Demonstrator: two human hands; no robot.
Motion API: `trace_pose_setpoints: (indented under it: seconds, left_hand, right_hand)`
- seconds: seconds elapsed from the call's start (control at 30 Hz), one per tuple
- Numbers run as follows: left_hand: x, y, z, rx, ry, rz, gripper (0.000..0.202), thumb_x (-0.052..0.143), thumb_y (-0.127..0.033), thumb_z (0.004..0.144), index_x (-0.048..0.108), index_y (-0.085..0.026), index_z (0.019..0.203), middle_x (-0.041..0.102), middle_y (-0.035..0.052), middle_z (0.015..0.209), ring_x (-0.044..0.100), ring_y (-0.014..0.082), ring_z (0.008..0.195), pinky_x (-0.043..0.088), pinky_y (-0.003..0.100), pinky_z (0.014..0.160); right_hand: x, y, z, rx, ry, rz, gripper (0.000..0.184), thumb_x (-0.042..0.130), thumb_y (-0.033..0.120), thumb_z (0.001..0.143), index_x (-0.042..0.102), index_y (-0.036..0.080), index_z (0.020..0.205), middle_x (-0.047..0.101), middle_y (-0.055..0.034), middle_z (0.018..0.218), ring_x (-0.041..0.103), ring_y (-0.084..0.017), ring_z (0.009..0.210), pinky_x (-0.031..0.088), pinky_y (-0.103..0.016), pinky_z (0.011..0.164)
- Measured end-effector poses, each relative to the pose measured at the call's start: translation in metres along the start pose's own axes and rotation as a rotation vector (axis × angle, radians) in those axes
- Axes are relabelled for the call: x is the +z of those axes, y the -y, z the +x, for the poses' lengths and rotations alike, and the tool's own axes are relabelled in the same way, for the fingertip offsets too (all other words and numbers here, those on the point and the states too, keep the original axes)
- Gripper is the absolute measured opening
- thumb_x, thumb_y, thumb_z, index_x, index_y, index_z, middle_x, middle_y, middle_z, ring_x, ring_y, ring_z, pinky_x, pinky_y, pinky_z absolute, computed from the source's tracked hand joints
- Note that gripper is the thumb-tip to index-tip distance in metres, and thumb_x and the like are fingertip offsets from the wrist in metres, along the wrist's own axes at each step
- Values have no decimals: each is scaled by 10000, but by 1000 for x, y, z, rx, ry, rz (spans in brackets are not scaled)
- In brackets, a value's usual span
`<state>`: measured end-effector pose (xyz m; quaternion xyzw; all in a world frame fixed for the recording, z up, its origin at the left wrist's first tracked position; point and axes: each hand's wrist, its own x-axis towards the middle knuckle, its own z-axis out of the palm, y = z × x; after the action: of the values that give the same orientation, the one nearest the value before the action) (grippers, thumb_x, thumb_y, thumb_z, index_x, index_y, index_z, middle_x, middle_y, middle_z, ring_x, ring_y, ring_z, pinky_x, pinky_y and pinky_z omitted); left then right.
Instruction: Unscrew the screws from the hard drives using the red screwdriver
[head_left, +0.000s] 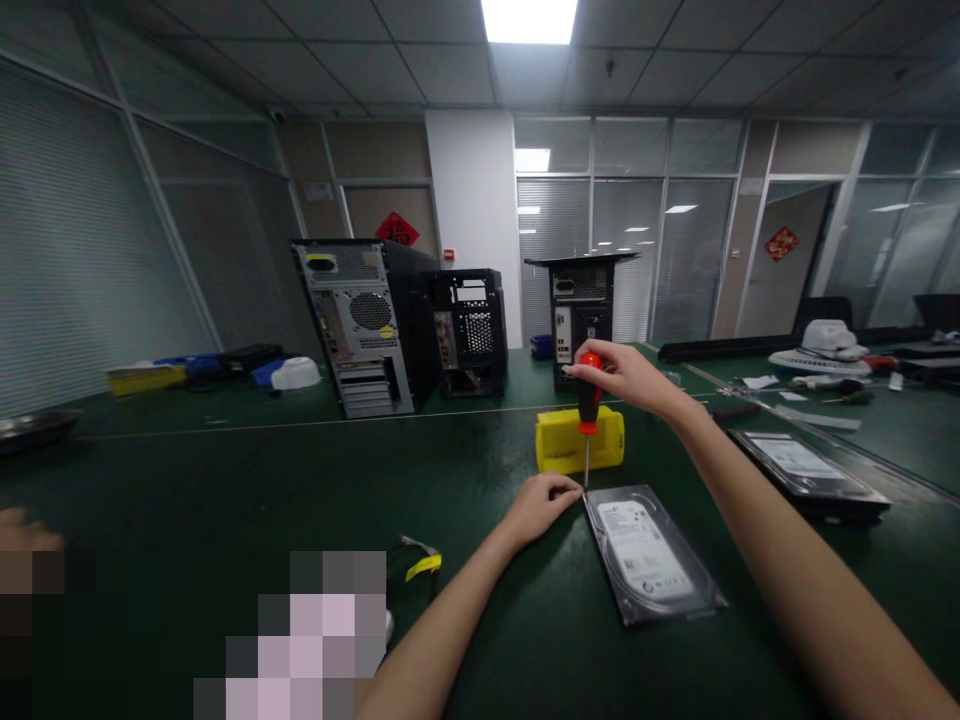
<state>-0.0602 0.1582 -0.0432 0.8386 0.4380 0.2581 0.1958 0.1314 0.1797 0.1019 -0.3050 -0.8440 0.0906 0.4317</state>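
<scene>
A silver hard drive [651,555] with a white label lies flat on the green table [225,500] in front of me. My right hand [626,377] is closed on the top of a red-and-black screwdriver [589,400], held upright with its tip at the drive's near left corner. My left hand [541,503] is curled in a pinch at that same corner, beside the screwdriver tip; what its fingers hold is too small to make out. A yellow box [562,445] stands just behind the screwdriver.
Three computer cases [360,325] stand at the back of the table. A second drive [806,468] lies to the right, with a white device [825,348] and small tools beyond. A cable with a yellow tag [420,565] lies near my left arm. Blue, yellow and white items [210,370] sit far left.
</scene>
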Motion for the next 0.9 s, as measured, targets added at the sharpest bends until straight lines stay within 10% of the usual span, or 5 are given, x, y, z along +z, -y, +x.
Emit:
trace_pose_setpoints:
  seconds: [0.9]
  left_hand:
    - [1,0,1,-2,-2,-2,332,438,-382,822,662,-171,947,653,46,947,562,164,837,401,239,749]
  right_hand:
    - [-3,0,-2,-27,44,73,340,316,354,888,584,167,981,621,-41,871,560,-162,812,419,-275,734]
